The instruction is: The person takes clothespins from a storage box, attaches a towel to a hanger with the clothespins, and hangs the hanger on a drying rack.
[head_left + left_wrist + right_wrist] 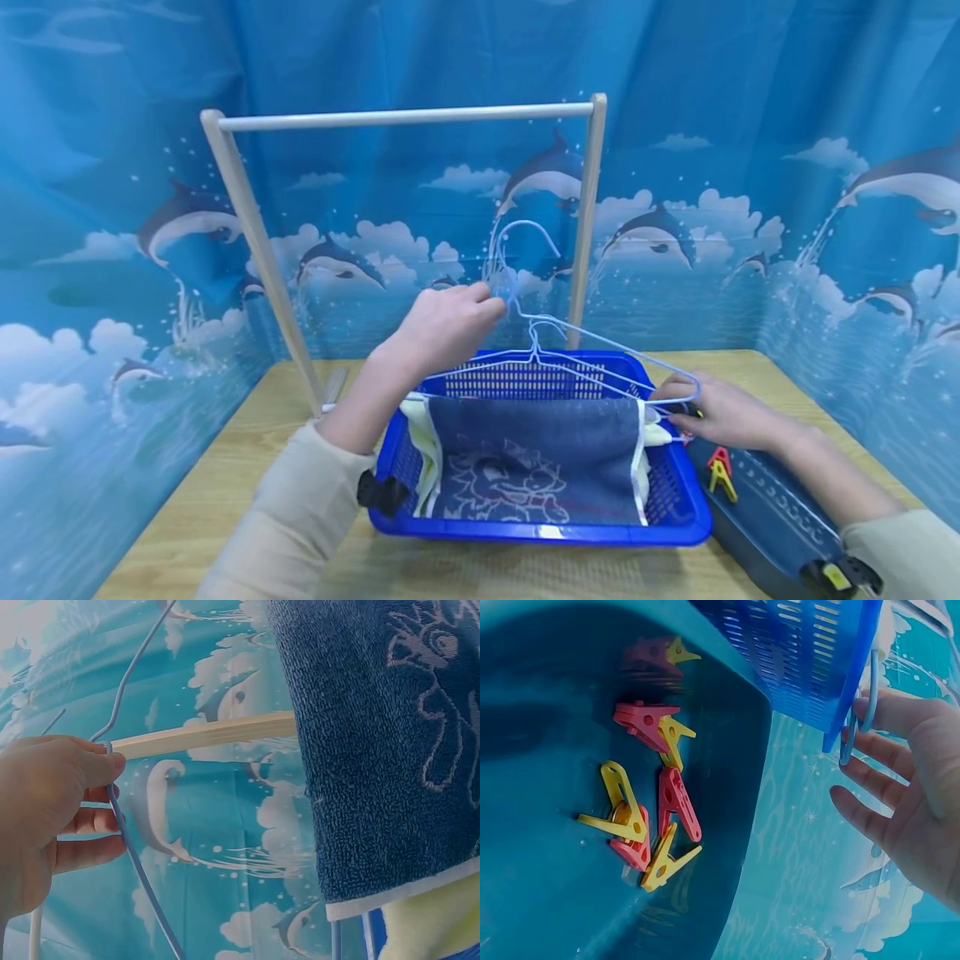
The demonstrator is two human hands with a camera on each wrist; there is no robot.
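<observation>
A dark blue towel point(536, 450) with a pale cartoon outline hangs over the lower bar of a light blue wire hanger point(600, 337), above a blue basket point(547, 532). My left hand point(453, 321) pinches a hanger's neck between thumb and forefinger, just under the hook, as the left wrist view confirms. Another hanger point(585, 367) shows close behind, and pale yellow cloth point(422, 450) peeks out at the towel's side. At the right end, my right hand point(712, 408) holds looped wire ends point(874, 690) between thumb and fingers, beside the basket's rim.
A wooden rack with a pale top bar point(405, 117) stands behind the basket. To the right is a dark teal tub point(780, 500) with red clips point(676, 806) and yellow clips point(622, 795). A dolphin-print curtain point(420, 267) surrounds the wooden tabletop point(202, 500).
</observation>
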